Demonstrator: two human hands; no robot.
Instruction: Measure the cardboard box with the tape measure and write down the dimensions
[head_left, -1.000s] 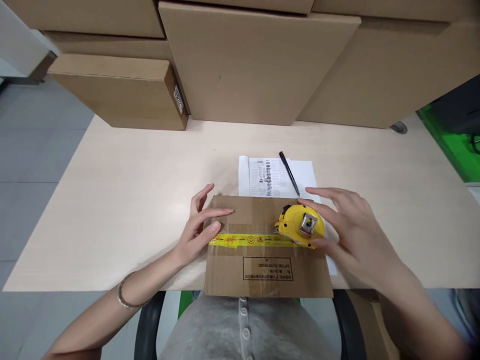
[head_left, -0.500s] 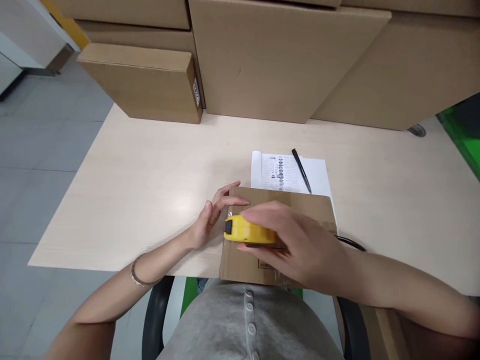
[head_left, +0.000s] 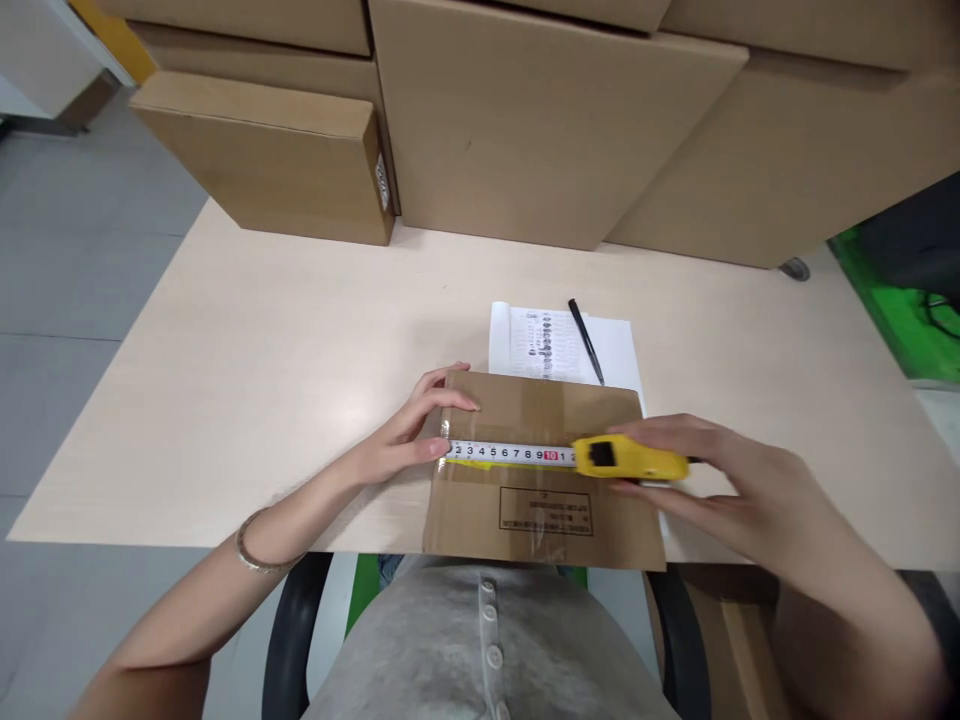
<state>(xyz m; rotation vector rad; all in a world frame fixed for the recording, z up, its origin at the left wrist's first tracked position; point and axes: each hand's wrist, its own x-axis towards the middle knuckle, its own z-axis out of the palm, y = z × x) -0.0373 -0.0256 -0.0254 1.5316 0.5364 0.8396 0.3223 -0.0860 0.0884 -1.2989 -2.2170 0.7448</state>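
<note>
With the measuring blade (head_left: 510, 454) lying across the carton (head_left: 540, 410) at lower centre, the left hand (head_left: 405, 435), loosely open, is steadying its left edge; the right hand (head_left: 742, 480) is gripping the yellow tape case (head_left: 645, 460).

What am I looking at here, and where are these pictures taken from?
There is no machine: these are a person's bare hands, seen by one camera worn on the head, looking forward and down. The right hand holds a yellow tape measure, its blade drawn across a small cardboard box. The left hand touches the box, thumb at the blade's end. On the desk are printed papers, a black pen and, behind, larger cardboard boxes.
</note>
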